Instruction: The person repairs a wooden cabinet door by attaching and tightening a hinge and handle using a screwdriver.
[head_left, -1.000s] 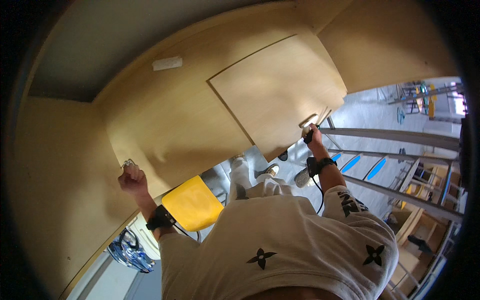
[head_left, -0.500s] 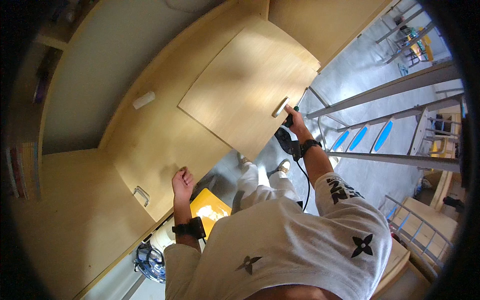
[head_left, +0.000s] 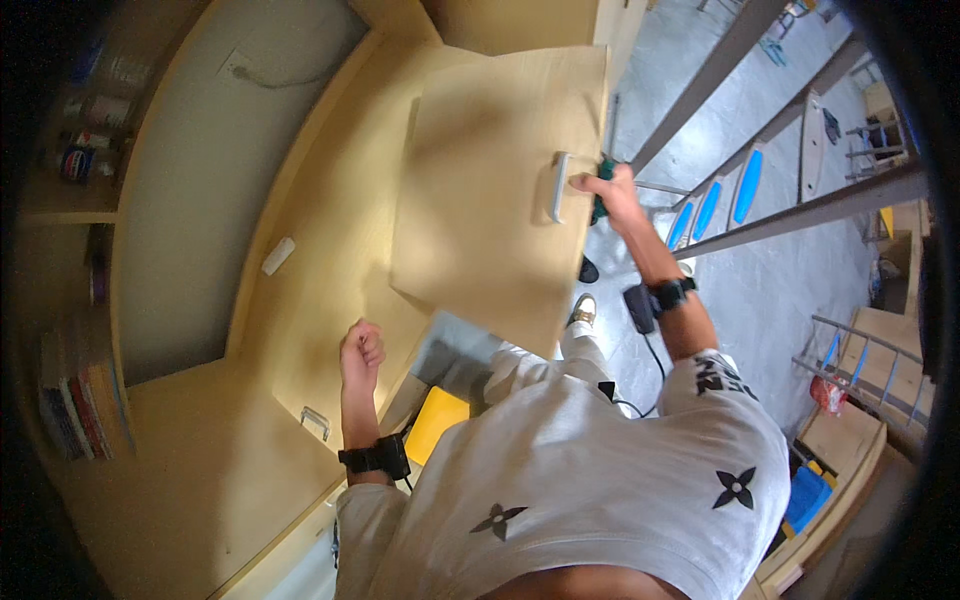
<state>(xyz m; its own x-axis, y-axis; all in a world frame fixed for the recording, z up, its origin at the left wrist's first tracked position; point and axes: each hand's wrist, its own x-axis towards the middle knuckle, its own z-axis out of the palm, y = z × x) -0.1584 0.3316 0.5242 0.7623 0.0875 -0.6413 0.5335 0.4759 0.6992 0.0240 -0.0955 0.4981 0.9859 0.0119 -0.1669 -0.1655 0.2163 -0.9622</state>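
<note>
Just left of our right hand (head_left: 620,197), closed round a green object (head_left: 603,179) at the edge of the wooden panel (head_left: 485,185), the silver handle (head_left: 560,188) points lengthwise away from us, our fisted left hand (head_left: 362,349) farther off.

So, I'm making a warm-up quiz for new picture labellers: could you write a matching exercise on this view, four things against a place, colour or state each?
Things:
1. Left hand
2. Right hand
3. Ladder's oval step pads
4. Small block

Descriptions:
A. blue
B. curled into a fist
C. white, on the wooden surface, away from both hands
D. at the wooden panel's edge, beside the metal handle

Right pairs: 1-B, 2-D, 3-A, 4-C
</note>
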